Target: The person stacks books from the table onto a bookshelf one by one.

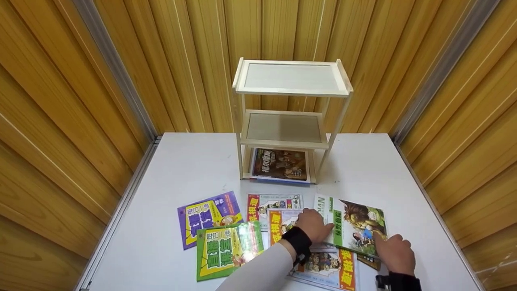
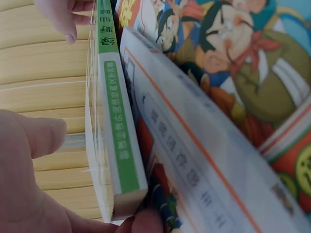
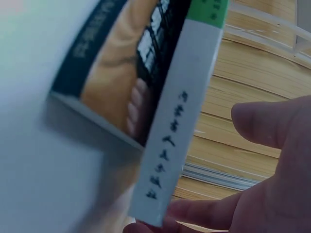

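A white and green book [image 1: 355,222] with a lion on its cover is held between both hands over the other books. At its left end the left hand [image 1: 314,227] grips it, fingers under the edge and thumb on the cover side. My right hand [image 1: 396,254] holds the opposite end, thumb over the cover. The book's green-labelled spine [image 2: 119,126] faces the left wrist view. Below it lie a red-titled cartoon book [image 1: 323,262] and a brown, dark-spined book [image 3: 112,68], both partly hidden.
A pale three-tier shelf [image 1: 293,91] stands at the back, with a dark-covered book [image 1: 280,163] on its lowest tier. Purple [image 1: 208,214] and green [image 1: 228,250] books overlap on the white table [image 1: 161,194]. Two more cartoon books [image 1: 278,200] overlap near the left hand. Wood-patterned walls [image 1: 194,60] enclose the table.
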